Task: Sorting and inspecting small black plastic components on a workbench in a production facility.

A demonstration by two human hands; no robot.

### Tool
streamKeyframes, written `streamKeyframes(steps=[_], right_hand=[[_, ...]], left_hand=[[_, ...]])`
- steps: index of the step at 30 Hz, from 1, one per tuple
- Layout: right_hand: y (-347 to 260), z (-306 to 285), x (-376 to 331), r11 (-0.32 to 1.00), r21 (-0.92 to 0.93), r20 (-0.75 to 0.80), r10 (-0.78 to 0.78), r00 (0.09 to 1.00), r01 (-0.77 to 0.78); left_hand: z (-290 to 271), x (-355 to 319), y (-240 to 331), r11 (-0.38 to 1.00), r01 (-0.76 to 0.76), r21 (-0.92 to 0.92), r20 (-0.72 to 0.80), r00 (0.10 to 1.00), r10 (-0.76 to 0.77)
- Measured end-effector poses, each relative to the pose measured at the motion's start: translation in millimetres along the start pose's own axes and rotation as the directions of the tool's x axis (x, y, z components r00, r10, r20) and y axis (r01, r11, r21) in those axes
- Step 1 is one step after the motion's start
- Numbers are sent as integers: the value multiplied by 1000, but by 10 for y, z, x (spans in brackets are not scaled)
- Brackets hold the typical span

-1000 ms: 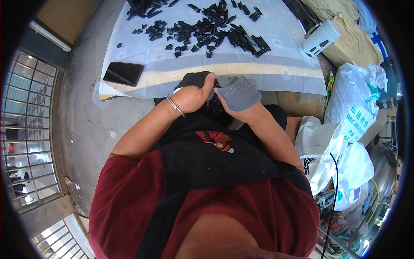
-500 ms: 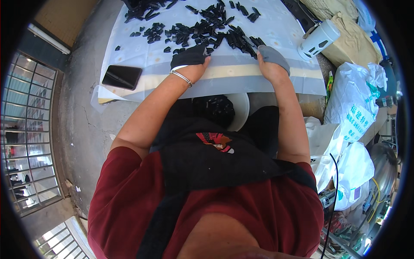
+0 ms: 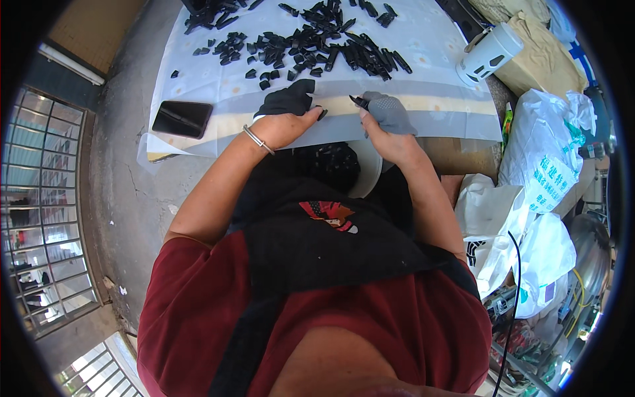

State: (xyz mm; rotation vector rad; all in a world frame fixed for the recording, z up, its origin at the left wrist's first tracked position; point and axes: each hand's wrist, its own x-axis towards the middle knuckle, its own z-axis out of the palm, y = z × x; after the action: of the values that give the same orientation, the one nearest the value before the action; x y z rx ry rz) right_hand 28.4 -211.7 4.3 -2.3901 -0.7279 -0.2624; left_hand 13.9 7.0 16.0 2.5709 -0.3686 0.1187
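My left hand [image 3: 286, 112], in a black fingertip glove with a silver bracelet on the wrist, rests at the near edge of the table [image 3: 430, 109]. Its fingers are curled, and a small black piece [image 3: 322, 113] shows at the thumb tip. My right hand [image 3: 390, 118], in a grey glove, pinches another small black piece [image 3: 358, 101] just above the table edge. A spread of several black pieces [image 3: 317, 46] lies on the white cloth beyond both hands. A white bowl [image 3: 372, 173] with black pieces sits on my lap below the hands.
A black phone [image 3: 182, 119] lies at the table's left near corner. A white ribbed cup-like thing [image 3: 488, 54] stands at the right end. White plastic bags [image 3: 542, 165] and a black cable [image 3: 512, 291] crowd the floor on the right. A metal grille [image 3: 40, 218] lines the left.
A second ago both hands were together over my lap. They rose to the table edge, and now each sits slightly nearer me with a small black piece at its fingertips.
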Motion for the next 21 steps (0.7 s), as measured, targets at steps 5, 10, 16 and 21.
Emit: streamKeyframes(steps=[5, 10, 16, 21], right_hand=[[-386, -3, 4, 937, 258, 113, -271, 956, 235], [-459, 35, -18, 964, 192, 37, -195, 980, 184], [-601, 118, -47, 975, 186, -69, -108, 992, 119], [-552, 31, -103, 967, 167, -181, -163, 970, 194]], left_hand=[[-34, -120, 60, 981, -153, -122, 37, 987, 159], [-43, -222, 86, 910, 108, -401, 202, 979, -28], [309, -430, 277, -124, 453, -883, 465, 810, -356], [211, -375, 195, 320, 251, -914, 162, 946, -279]])
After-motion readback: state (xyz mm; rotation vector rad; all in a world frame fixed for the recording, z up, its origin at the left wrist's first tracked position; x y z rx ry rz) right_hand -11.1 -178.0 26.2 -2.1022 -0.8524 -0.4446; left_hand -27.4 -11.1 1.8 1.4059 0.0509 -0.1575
